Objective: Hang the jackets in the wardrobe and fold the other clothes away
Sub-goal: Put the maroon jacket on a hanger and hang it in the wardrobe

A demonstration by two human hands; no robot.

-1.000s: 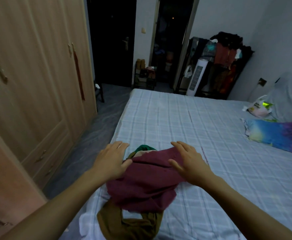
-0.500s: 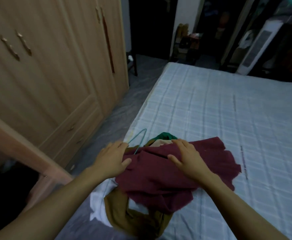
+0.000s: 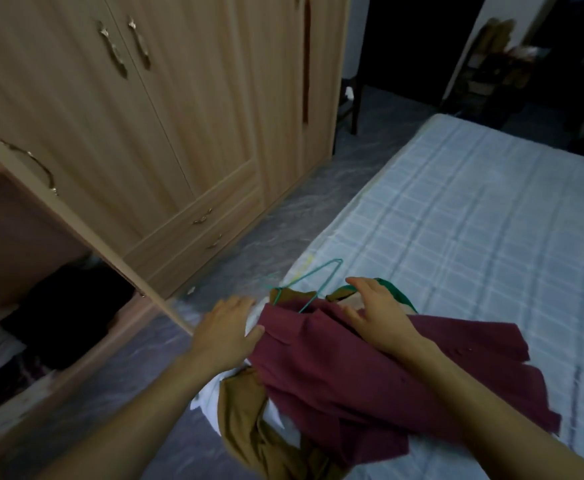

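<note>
Maroon cloth fills the lower middle of the frame: a maroon jacket [image 3: 335,368] lies heaped at the near corner of the bed [image 3: 474,220], and both of my hands are on it. My left hand [image 3: 226,332] sits at the garment's left edge, thumb pressed against the fabric, fingers reaching under toward a white garment [image 3: 252,315] beneath; I cannot tell whether those fingers are actually closed on anything. My right hand [image 3: 375,315] rests flat on top of the pile, fingers spread and fairly straight, pressing down near the collar, clamped on nothing.

Poking out of the heap toward the upper left is a thin teal wire hanger [image 3: 313,280], its triangular end sticking up over the bed's edge, the rest buried under the maroon cloth. Just beyond my right fingers a green garment [image 3: 396,292] peeks out. A mustard-brown garment [image 3: 245,424] spills from under the jacket and droops off the bed's corner at the bottom of the frame, with more white fabric beside it.

Across the upper left stands the wooden wardrobe [image 3: 186,109], its middle doors closed, drawers low down. At far left one wardrobe door [image 3: 62,216] is swung open, and dark folded clothes [image 3: 65,306] sit inside at lower left. Grey floor [image 3: 283,223] runs between wardrobe and bed.
</note>
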